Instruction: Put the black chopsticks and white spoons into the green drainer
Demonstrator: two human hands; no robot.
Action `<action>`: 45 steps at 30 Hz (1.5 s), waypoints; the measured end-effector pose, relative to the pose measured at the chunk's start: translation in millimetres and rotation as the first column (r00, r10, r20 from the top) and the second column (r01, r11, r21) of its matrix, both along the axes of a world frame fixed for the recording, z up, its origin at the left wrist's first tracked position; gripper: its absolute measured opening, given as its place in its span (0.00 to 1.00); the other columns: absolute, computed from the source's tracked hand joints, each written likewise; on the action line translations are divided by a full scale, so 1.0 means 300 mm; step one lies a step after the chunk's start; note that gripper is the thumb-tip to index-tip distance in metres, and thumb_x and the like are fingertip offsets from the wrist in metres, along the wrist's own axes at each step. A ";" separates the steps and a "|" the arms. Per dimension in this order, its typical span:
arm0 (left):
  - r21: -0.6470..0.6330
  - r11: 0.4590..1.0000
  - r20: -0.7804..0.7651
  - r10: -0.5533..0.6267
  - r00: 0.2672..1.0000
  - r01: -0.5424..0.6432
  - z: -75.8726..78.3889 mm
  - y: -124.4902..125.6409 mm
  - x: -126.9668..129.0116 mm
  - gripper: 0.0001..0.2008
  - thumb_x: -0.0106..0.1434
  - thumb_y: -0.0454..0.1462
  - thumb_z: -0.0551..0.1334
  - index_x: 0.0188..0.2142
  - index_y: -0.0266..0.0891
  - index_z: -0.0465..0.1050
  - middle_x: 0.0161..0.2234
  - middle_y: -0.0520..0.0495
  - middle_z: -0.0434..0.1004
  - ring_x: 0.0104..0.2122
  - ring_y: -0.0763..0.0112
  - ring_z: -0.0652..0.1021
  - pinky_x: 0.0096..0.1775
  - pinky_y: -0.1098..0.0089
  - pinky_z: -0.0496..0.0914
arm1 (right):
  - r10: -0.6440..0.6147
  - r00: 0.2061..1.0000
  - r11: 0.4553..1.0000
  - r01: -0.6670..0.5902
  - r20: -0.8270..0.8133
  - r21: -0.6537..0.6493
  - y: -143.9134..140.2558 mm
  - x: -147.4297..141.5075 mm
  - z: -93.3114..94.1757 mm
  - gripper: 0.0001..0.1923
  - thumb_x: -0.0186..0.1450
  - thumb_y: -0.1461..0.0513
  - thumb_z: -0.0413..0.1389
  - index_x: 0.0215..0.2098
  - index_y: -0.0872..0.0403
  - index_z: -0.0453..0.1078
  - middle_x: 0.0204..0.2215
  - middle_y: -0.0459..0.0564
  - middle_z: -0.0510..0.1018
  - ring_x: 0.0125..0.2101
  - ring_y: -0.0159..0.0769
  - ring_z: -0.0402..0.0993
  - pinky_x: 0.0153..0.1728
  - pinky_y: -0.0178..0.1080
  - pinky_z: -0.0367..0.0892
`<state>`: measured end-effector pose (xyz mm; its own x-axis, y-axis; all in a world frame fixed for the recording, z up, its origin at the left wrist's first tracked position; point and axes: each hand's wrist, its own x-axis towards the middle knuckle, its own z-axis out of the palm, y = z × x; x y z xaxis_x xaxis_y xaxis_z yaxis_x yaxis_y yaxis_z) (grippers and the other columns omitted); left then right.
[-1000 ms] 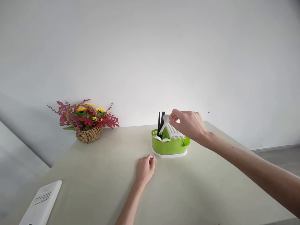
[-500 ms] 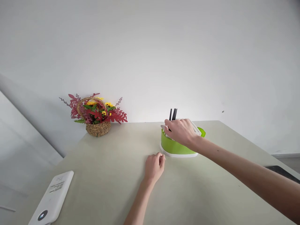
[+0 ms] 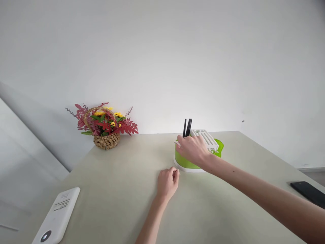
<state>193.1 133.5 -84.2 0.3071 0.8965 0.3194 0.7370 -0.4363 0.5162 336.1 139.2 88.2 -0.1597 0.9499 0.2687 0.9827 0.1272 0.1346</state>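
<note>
Your right hand [image 3: 193, 149] pinches a white utensil [image 3: 177, 143] at the green cutlery holder [image 3: 184, 159]; the black chopsticks [image 3: 187, 127] already stand inside. Your left hand [image 3: 167, 182], at 7 o'clock from it, rests loosely curled and empty.

Single head-worn view, looking forward and slightly down across the tabletop [image 3: 114, 203] toward a plain wall [image 3: 162, 51]. Both forearms entering from the lower edge, hands at mid-distance near centre. Flower basket [image 3: 106, 135] far left, at the tabletop's back edge. No second view.
</note>
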 end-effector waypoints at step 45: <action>-0.070 0.995 0.110 -0.059 0.992 0.067 0.029 0.007 0.003 0.17 0.74 0.46 0.52 0.32 0.44 0.72 0.23 0.54 0.78 0.23 0.70 0.74 0.32 0.71 0.64 | 0.088 0.979 0.976 -0.048 -0.182 0.210 -0.033 0.699 -0.224 0.43 0.67 0.45 0.55 0.74 0.47 0.48 0.72 0.50 0.59 0.69 0.53 0.58 0.60 0.57 0.68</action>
